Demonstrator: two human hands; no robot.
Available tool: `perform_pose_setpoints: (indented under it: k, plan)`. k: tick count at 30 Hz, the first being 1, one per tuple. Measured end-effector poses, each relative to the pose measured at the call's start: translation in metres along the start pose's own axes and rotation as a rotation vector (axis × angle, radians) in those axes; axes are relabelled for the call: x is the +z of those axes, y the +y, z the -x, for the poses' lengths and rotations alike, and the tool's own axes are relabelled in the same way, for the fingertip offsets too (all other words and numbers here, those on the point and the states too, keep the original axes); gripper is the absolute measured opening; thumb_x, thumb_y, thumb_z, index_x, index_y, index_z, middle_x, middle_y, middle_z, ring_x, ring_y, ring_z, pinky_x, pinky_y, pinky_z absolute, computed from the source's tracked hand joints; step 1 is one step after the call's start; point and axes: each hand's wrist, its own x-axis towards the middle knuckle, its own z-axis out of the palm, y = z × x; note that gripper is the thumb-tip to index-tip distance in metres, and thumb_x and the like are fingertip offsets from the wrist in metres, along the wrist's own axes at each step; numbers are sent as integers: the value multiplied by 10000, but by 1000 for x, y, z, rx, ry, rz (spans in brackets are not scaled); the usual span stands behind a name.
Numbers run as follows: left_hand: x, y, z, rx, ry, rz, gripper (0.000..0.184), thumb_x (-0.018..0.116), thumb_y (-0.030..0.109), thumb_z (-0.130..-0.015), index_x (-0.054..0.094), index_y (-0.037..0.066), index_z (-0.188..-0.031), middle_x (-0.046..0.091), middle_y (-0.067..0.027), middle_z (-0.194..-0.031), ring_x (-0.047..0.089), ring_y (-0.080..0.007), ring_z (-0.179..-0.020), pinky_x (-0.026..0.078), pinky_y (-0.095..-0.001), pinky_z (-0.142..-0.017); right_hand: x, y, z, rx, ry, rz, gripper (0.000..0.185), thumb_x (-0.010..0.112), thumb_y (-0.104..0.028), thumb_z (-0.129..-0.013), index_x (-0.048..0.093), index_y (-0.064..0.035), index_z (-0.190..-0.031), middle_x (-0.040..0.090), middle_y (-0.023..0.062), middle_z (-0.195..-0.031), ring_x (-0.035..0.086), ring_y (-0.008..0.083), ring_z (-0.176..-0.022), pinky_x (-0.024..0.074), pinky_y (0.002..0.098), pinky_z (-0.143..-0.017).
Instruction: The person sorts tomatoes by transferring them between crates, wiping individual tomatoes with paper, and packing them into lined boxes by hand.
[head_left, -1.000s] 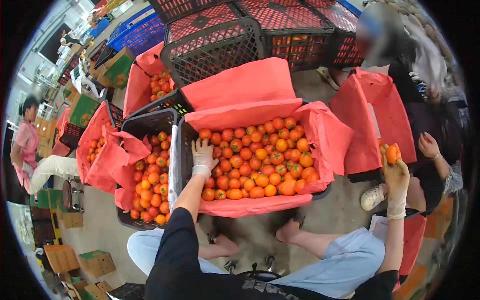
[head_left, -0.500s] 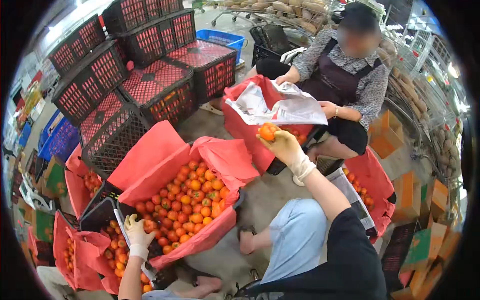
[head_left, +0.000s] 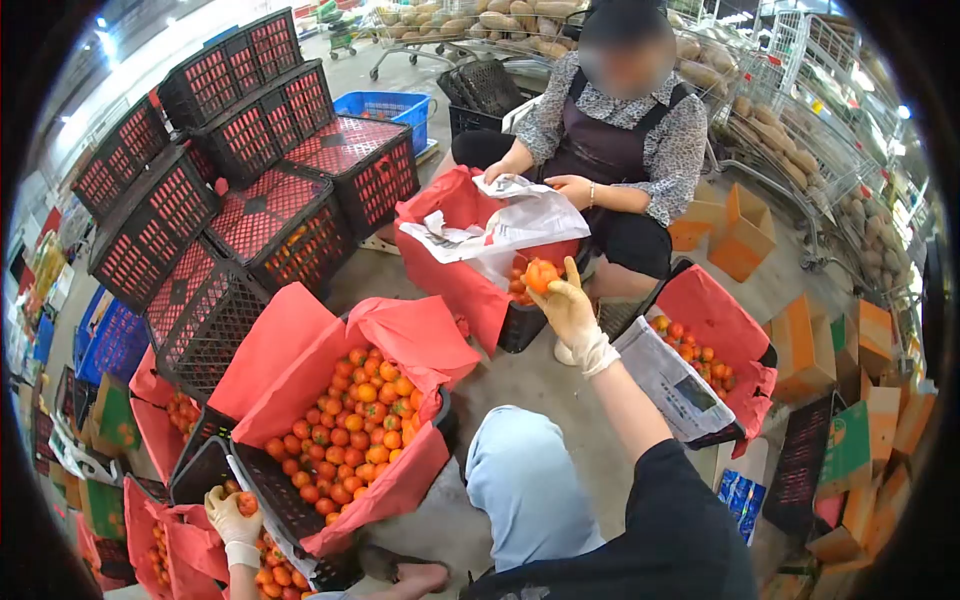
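Note:
My right hand [head_left: 572,312], in a pale glove, is raised over the floor gap and grips an orange-red tomato [head_left: 542,275] between thumb and fingers. My left hand [head_left: 228,516], also gloved, is closed around another tomato [head_left: 247,504] at the lower left. It is above a crate of loose tomatoes [head_left: 282,574], partly cut off by the frame. Beside it stands a large black crate lined with red paper [head_left: 330,318], partly filled with tomatoes [head_left: 350,425]. To the right, a smaller red-lined crate [head_left: 738,330] holds tomatoes [head_left: 700,362] and a newspaper sheet [head_left: 672,392].
Opposite me a seated person [head_left: 610,150] handles newspaper [head_left: 510,228] over a red-lined crate [head_left: 455,285]. Black crates [head_left: 270,225] are stacked at the left back, near a blue basket [head_left: 390,112]. Cardboard boxes [head_left: 800,350] and carts of root vegetables [head_left: 780,140] line the right.
My view has turned right. My left hand has moved off the large crate's edge, leftward, carrying a tomato. My right hand still holds its tomato, with a finger now pointing up.

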Motion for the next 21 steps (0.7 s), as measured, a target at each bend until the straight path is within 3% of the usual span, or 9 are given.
perform_pose_setpoints:
  k: [3, 8, 12, 15, 16, 21]
  plan:
    - [-8, -7, 4, -20, 105, -27, 371, 790, 297, -584, 692, 38, -832, 488, -165, -1222, 423, -381, -1193, 375, -460, -1019, 5, -10, -16, -14, -98, -94, 432, 626, -56, -848, 532, -156, -1258, 539, 193, -1318, 510, 373, -1259, 394, 460, -1070]
    - [-13, -11, 4, -114, 30, -73, 427, 803, 253, -563, 690, 45, -918, 452, -161, -1294, 378, -380, -1258, 347, -465, -1063, -12, 1, -78, 26, -121, -216, 466, 682, -83, -835, 498, 36, -1246, 537, 187, -1280, 521, 390, -1209, 416, 448, -1089]
    - [-18, -7, 4, -137, 10, -53, 421, 809, 244, -562, 693, 54, -919, 451, -156, -1297, 378, -380, -1257, 351, -477, -1056, -15, 5, -113, 40, 20, -262, 438, 684, -46, -831, 513, 37, -1226, 521, 182, -1277, 520, 422, -1186, 477, 455, -1036]
    - [-14, -9, 6, -158, 9, -50, 420, 811, 261, -570, 695, 58, -918, 449, -158, -1305, 380, -383, -1255, 355, -480, -1051, -17, 9, -112, 28, -31, -270, 406, 685, -65, -839, 533, 30, -1203, 528, 165, -1268, 523, 413, -1182, 468, 449, -1045]
    - [-14, -9, 7, -157, 14, -49, 423, 813, 269, -573, 696, 59, -921, 449, -159, -1307, 382, -383, -1253, 359, -479, -1046, -18, 10, -107, 23, -39, -250, 425, 688, -63, -839, 528, 35, -1221, 557, 177, -1248, 547, 370, -1163, 444, 452, -1072]
    - [-9, -15, 9, -136, 36, -42, 443, 813, 287, -577, 701, 57, -937, 454, -162, -1307, 388, -383, -1249, 369, -473, -1042, -20, 10, -71, 29, -10, -228, 378, 671, -73, -857, 551, 33, -1200, 562, 172, -1255, 545, 377, -1174, 443, 453, -1074]
